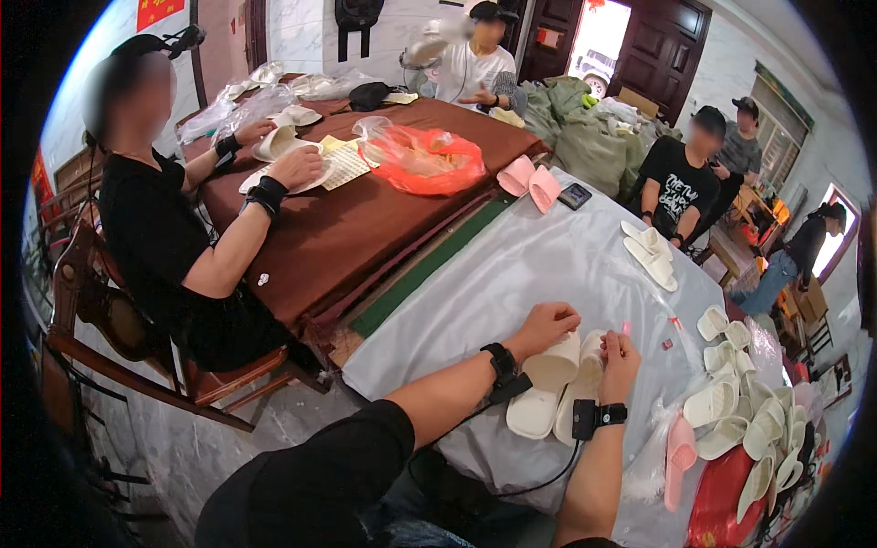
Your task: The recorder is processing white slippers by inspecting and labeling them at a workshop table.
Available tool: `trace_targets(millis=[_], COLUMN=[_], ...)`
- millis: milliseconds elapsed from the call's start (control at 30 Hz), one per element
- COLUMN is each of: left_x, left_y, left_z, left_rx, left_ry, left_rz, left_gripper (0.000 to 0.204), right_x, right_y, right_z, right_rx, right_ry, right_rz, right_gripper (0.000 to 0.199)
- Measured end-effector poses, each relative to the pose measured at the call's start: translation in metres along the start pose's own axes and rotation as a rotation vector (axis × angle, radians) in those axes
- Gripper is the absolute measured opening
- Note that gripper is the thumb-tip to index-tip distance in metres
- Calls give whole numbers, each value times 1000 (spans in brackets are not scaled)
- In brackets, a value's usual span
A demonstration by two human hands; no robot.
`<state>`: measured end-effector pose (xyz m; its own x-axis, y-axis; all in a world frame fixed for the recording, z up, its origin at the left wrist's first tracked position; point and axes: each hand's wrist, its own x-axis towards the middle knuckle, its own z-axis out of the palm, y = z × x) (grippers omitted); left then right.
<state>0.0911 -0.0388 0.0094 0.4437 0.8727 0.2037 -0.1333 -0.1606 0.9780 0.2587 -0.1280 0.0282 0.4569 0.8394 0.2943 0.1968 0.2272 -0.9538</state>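
A pair of cream slippers (537, 413) lies side by side on the grey-covered table in front of me, toes toward me. My left hand (546, 331) is above the far end of the left slipper, its fingers closed in a pinch; whatever is in them is too small to make out. Beside the right slipper, my right hand (620, 367) is also closed, with a small pink piece (627, 327) showing at its fingertips. Both wrists wear black bands with small devices, and a cable runs from them.
Many cream slippers (766, 427) are heaped at the right, with a pink slipper (680, 447) beside them. Farther off lie another cream pair (650, 256), pink slippers (530, 183) and a phone (575, 195). At left, a person handles a slipper (279, 146) at a brown table (320, 237).
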Motion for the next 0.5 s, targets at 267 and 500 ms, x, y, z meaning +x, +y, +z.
trace_targets(millis=[267, 500], left_x=[0, 0], left_y=[1, 3], left_z=[1, 0], left_rx=[-51, 7], left_ry=[-9, -2], left_rz=[-3, 24], left_gripper=[21, 22], right_x=[2, 3], right_y=[3, 5], right_z=[1, 0], right_rx=[31, 4], right_ry=[-3, 6], right_rz=[5, -7], right_gripper=[27, 26])
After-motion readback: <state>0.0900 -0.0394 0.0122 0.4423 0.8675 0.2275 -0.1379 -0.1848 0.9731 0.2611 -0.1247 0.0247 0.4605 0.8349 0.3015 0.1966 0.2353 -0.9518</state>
